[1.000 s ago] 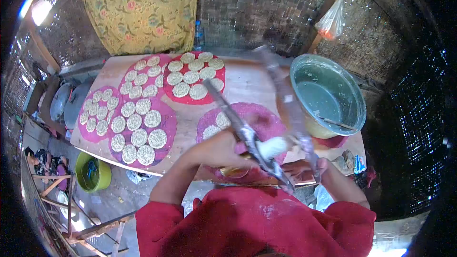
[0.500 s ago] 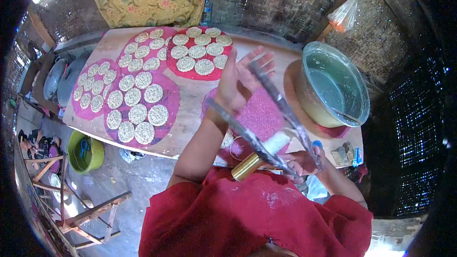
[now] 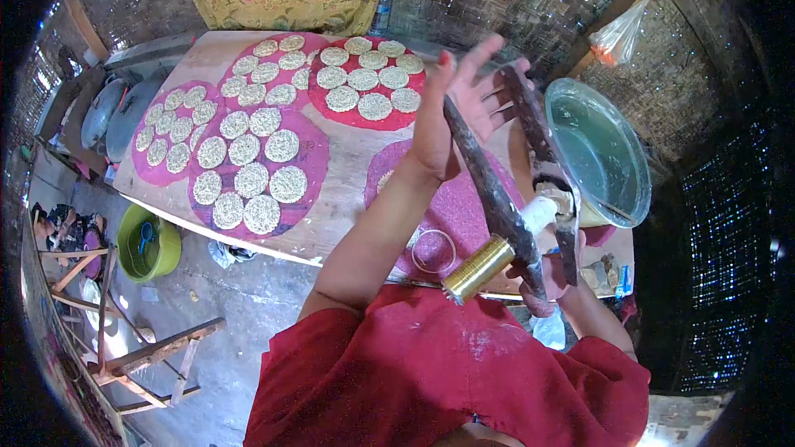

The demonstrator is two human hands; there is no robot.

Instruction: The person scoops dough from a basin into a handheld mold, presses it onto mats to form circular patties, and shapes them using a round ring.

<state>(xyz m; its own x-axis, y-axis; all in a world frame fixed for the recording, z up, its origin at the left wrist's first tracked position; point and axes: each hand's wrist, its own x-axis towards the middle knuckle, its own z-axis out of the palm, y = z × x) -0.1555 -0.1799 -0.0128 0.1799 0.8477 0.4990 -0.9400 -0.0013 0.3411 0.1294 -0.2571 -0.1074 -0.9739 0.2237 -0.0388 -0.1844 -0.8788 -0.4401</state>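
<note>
A press-like tool with two dark bars [image 3: 490, 186], a white middle piece [image 3: 540, 213] and a brass cylinder [image 3: 480, 267] is held above the table. My right hand [image 3: 542, 281] is wrapped round its lower end. My left hand [image 3: 472, 99] is raised near the upper ends of the bars, fingers spread, palm up. Below the tool lies a pink round cloth [image 3: 455, 215] with a thin white ring [image 3: 434, 251] on it and some pale pieces partly hidden at its left edge.
Pale round patties lie on a red cloth [image 3: 361, 115] and pink cloths [image 3: 310, 199] to the left. A large water basin [image 3: 592, 153] stands at the right. On the floor are a green tub [image 3: 166, 252] and a wooden frame [image 3: 161, 352].
The tool has moved up and right with my right hand, its bars now steeper. My left hand has also moved up and right. The white ring shows more fully.
</note>
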